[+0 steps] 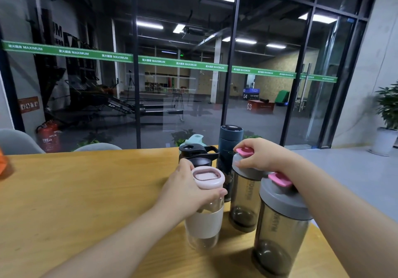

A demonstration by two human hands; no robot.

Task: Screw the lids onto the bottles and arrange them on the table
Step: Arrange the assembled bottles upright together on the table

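Pink-lidded glass bottle (204, 208): left hand (189, 189) gripping it; right hand (261, 154) pinching grey shaker lid (243, 163) at 1 o'clock (crowded w/ 3 others) – elbow risking knocking near shaker (282, 230).

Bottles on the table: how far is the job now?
All six visible bottles carry lids. Left hand grips the pink-lidded glass bottle; right hand grips the grey lid of the farther smoky shaker bottle. Left: tightening, if needed, and arranging.
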